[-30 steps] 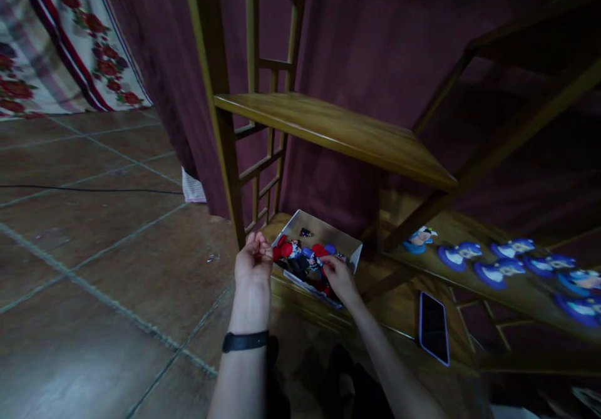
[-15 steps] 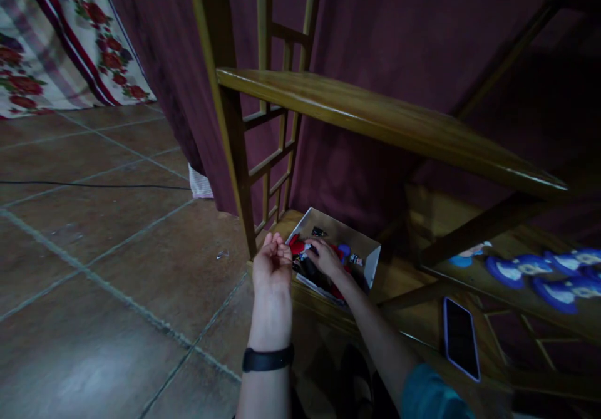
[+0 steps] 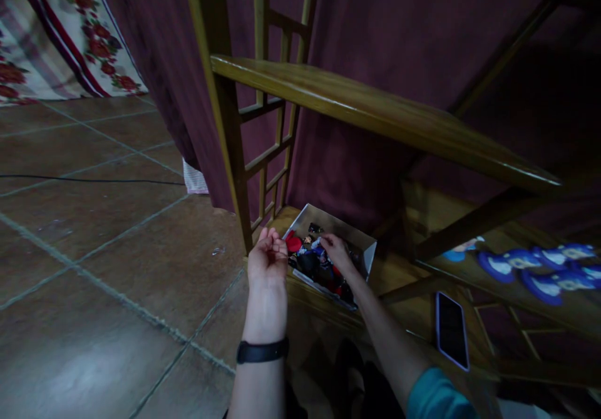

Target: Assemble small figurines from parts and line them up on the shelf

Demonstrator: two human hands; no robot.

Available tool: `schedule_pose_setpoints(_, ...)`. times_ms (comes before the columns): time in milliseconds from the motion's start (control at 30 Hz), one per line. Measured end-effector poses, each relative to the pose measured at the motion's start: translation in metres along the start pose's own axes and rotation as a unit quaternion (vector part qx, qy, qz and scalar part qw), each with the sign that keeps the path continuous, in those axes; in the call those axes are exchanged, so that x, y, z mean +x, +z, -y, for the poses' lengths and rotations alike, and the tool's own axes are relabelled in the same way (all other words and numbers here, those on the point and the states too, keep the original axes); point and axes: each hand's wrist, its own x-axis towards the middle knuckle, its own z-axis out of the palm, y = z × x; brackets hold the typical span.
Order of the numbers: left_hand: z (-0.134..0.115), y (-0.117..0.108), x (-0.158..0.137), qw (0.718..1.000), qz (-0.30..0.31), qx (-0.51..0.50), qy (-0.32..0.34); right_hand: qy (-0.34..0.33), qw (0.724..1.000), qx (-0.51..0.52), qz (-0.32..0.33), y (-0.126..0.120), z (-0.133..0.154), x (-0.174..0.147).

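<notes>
A shallow white cardboard box on the low wooden shelf holds a jumble of small toy-like figures, among them a red piece and a dark round one. My right hand reaches into it, thumb and fingers drawn together over the small items. Whatever lies between those fingertips is too small to make out. Just left of the box, my left hand is held palm up with loosely curled fingers, and nothing shows in it. A black band circles the left wrist.
A wooden shelf board juts out above the box, beside an upright lattice side. To the right lie a phone and several blue-and-white figurines on a raised board. A black cable crosses the tiled floor.
My right hand has shifted right and drawn its fingers in, uncovering more small figures in the box. The left hand stays palm up beside the box. The view has shifted slightly.
</notes>
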Motion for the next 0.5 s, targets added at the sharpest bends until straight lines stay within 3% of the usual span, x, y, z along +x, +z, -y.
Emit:
schedule_pose_setpoints(167,-0.005,0.000,0.002,1.000,-0.002,0.000,-0.006,0.000,0.999,0.047,0.006,-0.002,0.002,-0.004)
schedule_pose_setpoints(367,-0.004,-0.001,0.003,1.000,0.006,0.013,-0.008,0.053,0.998,0.042,-0.017,-0.008,0.002,-0.006)
schedule_pose_setpoints(500,-0.002,-0.001,0.004,1.000,0.014,0.015,-0.008,0.122,0.976,0.178,-0.015,-0.010,0.013,-0.011)
